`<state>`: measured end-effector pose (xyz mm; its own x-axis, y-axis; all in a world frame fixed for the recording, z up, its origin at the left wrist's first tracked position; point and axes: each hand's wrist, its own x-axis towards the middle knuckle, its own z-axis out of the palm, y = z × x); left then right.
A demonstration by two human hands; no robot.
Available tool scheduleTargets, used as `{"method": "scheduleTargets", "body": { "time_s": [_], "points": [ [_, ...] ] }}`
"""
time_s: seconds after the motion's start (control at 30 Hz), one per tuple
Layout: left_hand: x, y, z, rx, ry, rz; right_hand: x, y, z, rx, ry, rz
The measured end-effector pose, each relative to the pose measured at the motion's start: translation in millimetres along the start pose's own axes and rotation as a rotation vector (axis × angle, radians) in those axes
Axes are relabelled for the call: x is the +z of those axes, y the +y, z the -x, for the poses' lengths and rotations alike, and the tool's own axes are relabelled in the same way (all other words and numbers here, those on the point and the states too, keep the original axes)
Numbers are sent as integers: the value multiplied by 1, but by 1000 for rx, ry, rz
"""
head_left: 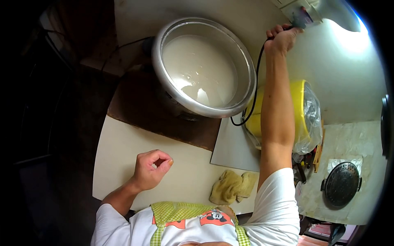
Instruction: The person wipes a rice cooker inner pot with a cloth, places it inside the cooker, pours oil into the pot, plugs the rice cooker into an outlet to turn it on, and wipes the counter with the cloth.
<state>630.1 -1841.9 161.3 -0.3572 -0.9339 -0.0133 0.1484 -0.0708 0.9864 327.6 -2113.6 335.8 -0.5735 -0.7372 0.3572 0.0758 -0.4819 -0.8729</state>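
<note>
The right hand grips a black cord in its fingers beside the wall socket; left of them stands the metal pot. The left hand curls its fingers narrow, holding nothing visible. A tug on the cord could jolt the pot, slopping its milky liquid.

The cord is black, the apron green-checked.

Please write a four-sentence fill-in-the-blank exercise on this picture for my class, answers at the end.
The pot contains liquid coloured ____.
The cord at the right hand is coloured ____.
The plastic-covered object is coloured ____.
The cloth lies to the ____ of the left hand.
Missing words: white; black; yellow; right.
</note>
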Motion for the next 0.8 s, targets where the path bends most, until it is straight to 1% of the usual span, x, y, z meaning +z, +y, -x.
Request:
{"method": "scheduleTargets", "body": {
  "time_s": [0.03, 0.17, 0.33, 0.43, 0.57, 0.67, 0.73, 0.8],
  "points": [
    [-1, -2, 0, -17, -8, 5, 2, 1, 0, -9, 39, 18],
    [-4, -5, -1, -27, -7, -8, 3, 8, 0, -64, 18, 35],
    [-10, -5, -3, -14, -6, -52, 2, 10, -2, -152, 9, 215],
    [-12, -8, -4, -37, 6, -3, 1, 9, -5, -218, 45, 299],
    [-15, -12, -4, -52, 6, -10, 2, 10, -5, -225, 51, 300],
    [-15, -14, -4, -80, 9, -1, 7, 10, -2, -235, 72, 233],
    [-15, -14, -3, -107, 16, 46, 11, 8, 0, -168, 114, 215],
    [-16, -16, -2, -115, 12, 48, 11, 10, -2, -180, 115, 229]
  ]
}}
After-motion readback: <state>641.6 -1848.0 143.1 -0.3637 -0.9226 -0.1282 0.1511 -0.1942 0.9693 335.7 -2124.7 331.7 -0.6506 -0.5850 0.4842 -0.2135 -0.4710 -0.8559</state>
